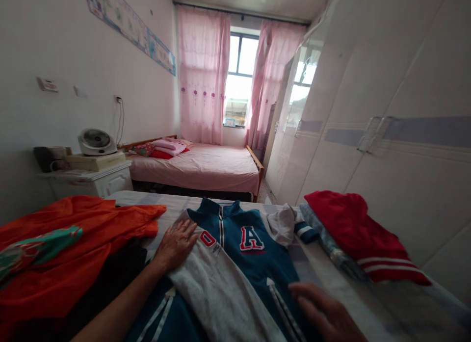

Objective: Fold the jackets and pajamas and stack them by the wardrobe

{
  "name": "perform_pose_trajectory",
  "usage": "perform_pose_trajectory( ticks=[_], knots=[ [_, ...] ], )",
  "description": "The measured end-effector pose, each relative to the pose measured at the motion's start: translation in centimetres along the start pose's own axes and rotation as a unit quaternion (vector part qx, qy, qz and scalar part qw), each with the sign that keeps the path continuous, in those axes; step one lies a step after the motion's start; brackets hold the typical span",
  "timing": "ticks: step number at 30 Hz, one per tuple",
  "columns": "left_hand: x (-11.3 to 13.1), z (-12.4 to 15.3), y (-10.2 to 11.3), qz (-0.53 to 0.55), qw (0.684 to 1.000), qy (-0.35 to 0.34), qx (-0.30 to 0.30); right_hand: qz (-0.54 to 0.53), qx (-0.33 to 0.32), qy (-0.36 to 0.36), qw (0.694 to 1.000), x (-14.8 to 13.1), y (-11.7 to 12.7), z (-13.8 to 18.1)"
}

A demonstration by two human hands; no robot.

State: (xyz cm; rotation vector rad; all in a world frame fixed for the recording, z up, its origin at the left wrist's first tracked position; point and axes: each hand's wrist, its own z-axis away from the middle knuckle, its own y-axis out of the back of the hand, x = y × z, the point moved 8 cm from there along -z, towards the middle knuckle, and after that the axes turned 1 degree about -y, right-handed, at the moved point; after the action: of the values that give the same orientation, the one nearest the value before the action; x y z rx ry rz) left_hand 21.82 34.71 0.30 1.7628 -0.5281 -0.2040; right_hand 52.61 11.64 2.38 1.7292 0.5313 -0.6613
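A blue zip jacket (pixel 253 263) with a red letter A and grey sleeves lies spread face up on the bed in front of me. One grey sleeve (pixel 217 288) is folded across its front. My left hand (pixel 176 244) lies flat with fingers stretched out on the jacket's left shoulder, at the top of that sleeve. My right hand (pixel 324 312) rests open on the jacket's lower right part, fingers pointing left, slightly blurred. Neither hand holds anything.
An orange garment (pixel 84 239) with a green patterned cloth lies at my left. Red clothing (pixel 356 239) on a folded stack lies at the right. A white wardrobe (pixel 386 150) lines the right wall. Beyond stand a pink bed (pixel 206 168) and a nightstand with a fan (pixel 96 142).
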Motion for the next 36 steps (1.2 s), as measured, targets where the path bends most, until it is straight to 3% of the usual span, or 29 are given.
perform_pose_trajectory(
  ticks=[2, 4, 8, 13, 18, 21, 23, 27, 29, 31, 33, 36],
  knots=[
    [0.1, -0.1, 0.0, -0.007, 1.0, -0.003, -0.005, 0.06, 0.068, -0.066, 0.994, 2.5, 3.6, -3.7],
    [0.1, -0.1, -0.1, -0.016, 1.0, -0.009, -0.017, 0.119, 0.091, -0.113, 0.982, 4.9, 5.6, -7.4],
    [-0.2, -0.2, -0.8, -0.038, 0.998, -0.016, -0.048, 0.159, 0.139, -0.18, 0.961, 9.3, 6.3, -12.6],
    [-0.3, -0.2, -1.0, -0.051, 0.997, -0.02, -0.055, 0.152, 0.203, -0.208, 0.944, 12.0, 5.0, -14.0],
    [-0.4, -0.2, -1.3, -0.059, 0.996, -0.02, -0.065, 0.139, 0.247, -0.214, 0.935, 12.5, 5.6, -13.2],
    [-0.5, -0.2, -1.3, -0.044, 0.997, -0.015, -0.058, 0.149, 0.272, -0.189, 0.932, 10.5, 6.4, -13.2],
    [-0.6, -0.3, -1.3, -0.035, 0.998, -0.014, -0.054, 0.155, 0.288, -0.134, 0.935, 7.3, 6.4, -13.2],
    [-0.7, -0.3, -1.2, -0.028, 0.998, -0.015, -0.046, 0.135, 0.269, 0.126, 0.945, -3.4, 4.5, -11.5],
    [-0.7, -0.3, -1.2, -0.029, 0.998, -0.023, -0.044, 0.102, 0.209, 0.257, 0.938, -8.7, 2.8, -9.4],
    [-0.8, -0.3, -1.3, -0.029, 0.998, -0.028, -0.041, 0.04, 0.153, 0.332, 0.93, -12.2, 1.9, -7.5],
    [-1.0, -0.3, -1.4, -0.028, 0.999, -0.026, -0.038, -0.032, 0.157, 0.337, 0.928, -13.2, 2.2, -6.7],
    [-1.0, -0.4, -1.5, -0.027, 0.998, -0.028, -0.045, -0.078, 0.227, 0.232, 0.943, -9.8, 3.0, -8.2]
  ],
)
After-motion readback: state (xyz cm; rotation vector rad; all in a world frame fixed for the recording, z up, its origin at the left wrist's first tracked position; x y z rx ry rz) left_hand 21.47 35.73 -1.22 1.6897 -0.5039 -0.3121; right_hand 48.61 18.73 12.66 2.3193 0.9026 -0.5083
